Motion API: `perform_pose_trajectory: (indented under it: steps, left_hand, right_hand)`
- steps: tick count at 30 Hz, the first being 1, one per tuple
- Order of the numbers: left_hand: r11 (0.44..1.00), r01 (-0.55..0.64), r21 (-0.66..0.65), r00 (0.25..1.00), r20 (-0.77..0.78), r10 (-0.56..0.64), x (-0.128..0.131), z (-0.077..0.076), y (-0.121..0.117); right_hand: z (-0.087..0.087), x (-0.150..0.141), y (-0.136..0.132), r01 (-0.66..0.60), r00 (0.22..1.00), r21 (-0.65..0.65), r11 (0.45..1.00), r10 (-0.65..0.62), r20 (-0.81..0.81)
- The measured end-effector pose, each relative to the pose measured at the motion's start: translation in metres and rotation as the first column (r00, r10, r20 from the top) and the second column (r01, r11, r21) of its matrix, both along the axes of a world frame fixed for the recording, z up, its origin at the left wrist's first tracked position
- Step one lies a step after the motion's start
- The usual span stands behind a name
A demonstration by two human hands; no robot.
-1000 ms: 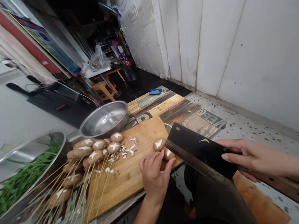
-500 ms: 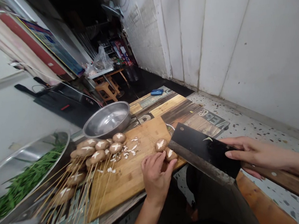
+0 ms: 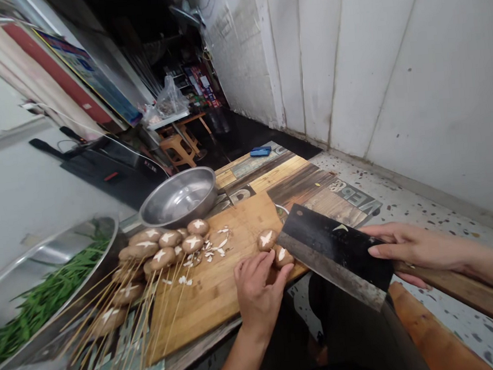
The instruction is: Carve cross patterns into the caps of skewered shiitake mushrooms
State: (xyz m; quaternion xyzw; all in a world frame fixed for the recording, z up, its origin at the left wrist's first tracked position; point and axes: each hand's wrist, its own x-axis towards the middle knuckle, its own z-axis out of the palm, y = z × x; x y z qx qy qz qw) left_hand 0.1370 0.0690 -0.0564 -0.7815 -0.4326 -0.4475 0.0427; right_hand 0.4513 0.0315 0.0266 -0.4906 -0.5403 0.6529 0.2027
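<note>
My right hand point(image 3: 411, 248) is closed on a cleaver point(image 3: 336, 246) with a dark blade and a wooden handle, gripped where handle and blade meet. The blade's far end hangs beside a brown mushroom point(image 3: 284, 256) at the right edge of the wooden cutting board point(image 3: 213, 297). Fingers and thumb of my left hand point(image 3: 262, 287) hold that mushroom, whose cap shows a white cut mark. Just behind it sits another mushroom point(image 3: 267, 239) with a white cross cut in its cap. Small white trimmings point(image 3: 217, 248) lie on the board.
Several cross-cut mushrooms on thin skewers point(image 3: 126, 294) are heaped at the board's left. A steel basin point(image 3: 178, 198) stands behind them; a larger steel bowl point(image 3: 115, 234) of green leaves point(image 3: 53, 297) is at left. A blue object point(image 3: 260, 151) lies on the table's point(image 3: 280, 173) far end.
The cleaver has tilted a little, showing more of its blade face. My left hand stays on the same mushroom. The whole view has shifted slightly.
</note>
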Motion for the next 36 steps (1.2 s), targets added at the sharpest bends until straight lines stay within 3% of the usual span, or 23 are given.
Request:
perform_pose_trajectory:
  steps: [5,12,19,25,32,34,36]
  left_hand:
    - [1.0,-0.011,-0.026,1.0,0.021,0.012,0.0,0.0,0.0]
    - [0.999,0.008,-0.043,1.0,0.025,-0.007,-0.001,0.0,0.0]
    - [0.998,0.006,-0.068,1.0,0.031,-0.003,-0.001,-0.001,0.0]
    - [0.994,-0.013,-0.112,0.999,0.034,0.017,0.0,0.001,-0.001]
    - [0.994,-0.006,-0.114,0.999,0.048,0.012,0.0,0.015,-0.003]
    - [0.99,0.016,-0.14,0.993,0.114,0.0,0.001,0.023,-0.004]
    - [0.968,0.039,-0.25,0.968,0.251,0.026,0.003,0.031,-0.005]
  right_hand:
    - [-0.008,0.004,0.009,-0.061,0.998,-0.033,0.998,0.06,-0.024]
    - [-0.016,0.006,0.011,-0.035,0.999,-0.067,0.997,0.032,-0.039]
    - [-0.024,0.001,0.016,-0.061,0.971,-0.123,0.991,0.03,-0.238]
    - [-0.02,-0.001,0.005,-0.088,0.954,-0.179,0.98,0.031,-0.299]
    - [-0.014,0.007,-0.012,0.05,0.941,-0.199,0.979,-0.113,-0.319]
    - [-0.013,0.008,-0.014,0.099,0.93,-0.225,0.969,-0.17,-0.325]
    - [-0.013,0.007,-0.014,0.135,0.921,-0.215,0.967,-0.203,-0.333]
